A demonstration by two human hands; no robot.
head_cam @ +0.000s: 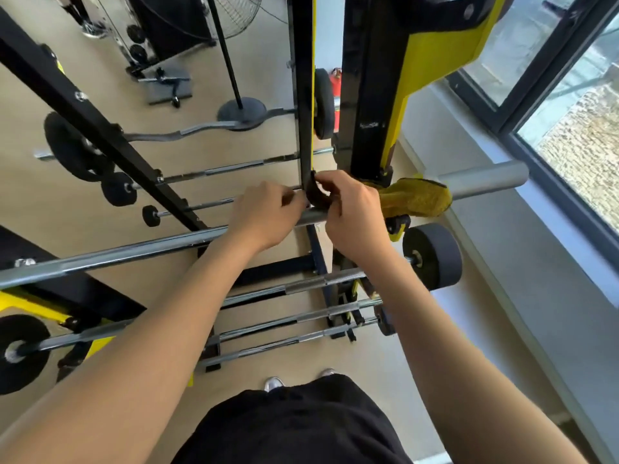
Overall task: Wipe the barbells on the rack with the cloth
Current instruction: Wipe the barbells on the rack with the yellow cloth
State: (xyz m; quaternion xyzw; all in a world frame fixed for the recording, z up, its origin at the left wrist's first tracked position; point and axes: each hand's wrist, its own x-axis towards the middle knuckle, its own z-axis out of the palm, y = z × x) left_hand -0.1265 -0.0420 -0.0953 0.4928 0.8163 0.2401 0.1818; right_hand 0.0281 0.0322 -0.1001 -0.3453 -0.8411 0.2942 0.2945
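Below the arms, lower barbells lie on the rack. Left hand and right hand, over the top barbell, both pinch a black strap with curled fingers. Yellow cloth is draped over that barbell just right of the right hand, not held.

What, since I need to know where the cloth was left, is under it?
The yellow cloth drapes over the top barbell, beside its thick grey end. The bar beneath is covered; the right hand, pinching a black strap, hides the cloth's left edge.
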